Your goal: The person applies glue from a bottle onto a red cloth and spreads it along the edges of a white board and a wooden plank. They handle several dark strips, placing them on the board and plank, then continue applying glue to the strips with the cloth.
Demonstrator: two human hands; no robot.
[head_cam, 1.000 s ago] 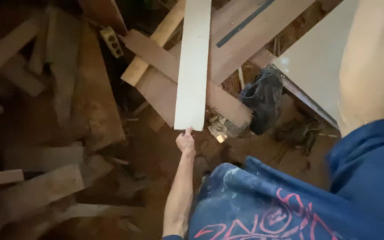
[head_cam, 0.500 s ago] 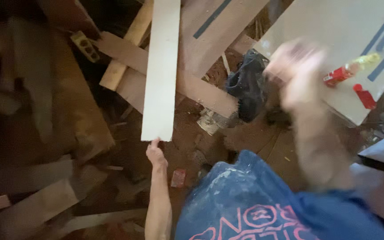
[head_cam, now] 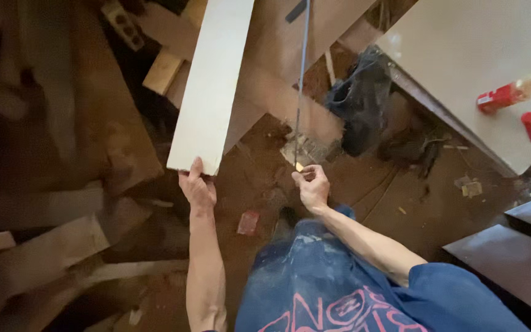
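My left hand [head_cam: 197, 187] grips the near end of a long pale board [head_cam: 211, 86], which runs away from me over a heap of brown planks. My right hand [head_cam: 312, 185] is closed on the near end of a thin blue strip [head_cam: 302, 74], perhaps a narrow edging or blade, that stretches up and away past the board's right side. The two hands are about a hand's width apart, just above my blue paint-spattered shirt [head_cam: 333, 283].
Brown planks [head_cam: 93, 110] lie piled on the left over a dirt floor. A dark crumpled bag [head_cam: 364, 104] sits right of the strip. A pale panel [head_cam: 468, 67] at the upper right carries a red-capped bottle [head_cam: 514, 92]. Dark boards [head_cam: 511, 258] lie at lower right.
My right hand came down from a blurred raised position and closed on the thin blue strip. My left hand kept hold of the pale board, which now sits closer and tilted.
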